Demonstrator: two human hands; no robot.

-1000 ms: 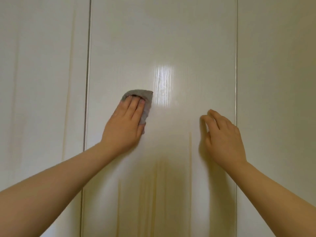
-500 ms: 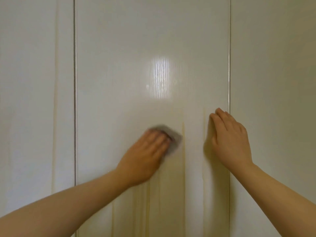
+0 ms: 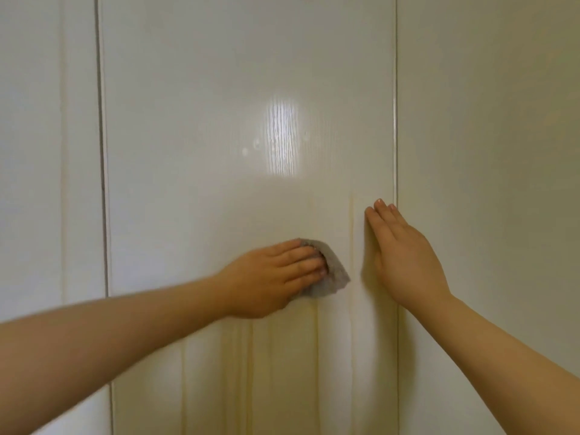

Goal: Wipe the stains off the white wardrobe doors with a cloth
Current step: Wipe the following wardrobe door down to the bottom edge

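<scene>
A white wardrobe door (image 3: 219, 120) fills the middle of the view, glossy with a bright reflection near its centre. Yellowish vertical stain streaks (image 3: 248, 372) run down its lower half. My left hand (image 3: 276, 274) presses a small grey cloth (image 3: 334, 271) flat against the door with straight fingers; most of the cloth is hidden under the fingers. My right hand (image 3: 405, 255) rests flat on the door by its right edge, fingers straight and pointing up, holding nothing. A thin streak (image 3: 351, 233) runs between cloth and right hand.
A second white door (image 3: 47, 152) stands to the left behind a dark vertical gap (image 3: 102, 152). A third panel (image 3: 486, 152) lies to the right past a narrow seam (image 3: 395, 120). Faint streaks also mark the left door.
My left hand has carried the cloth from the upper left of the door down and to the right, toward my right hand. My right hand has flattened against the door's right edge.
</scene>
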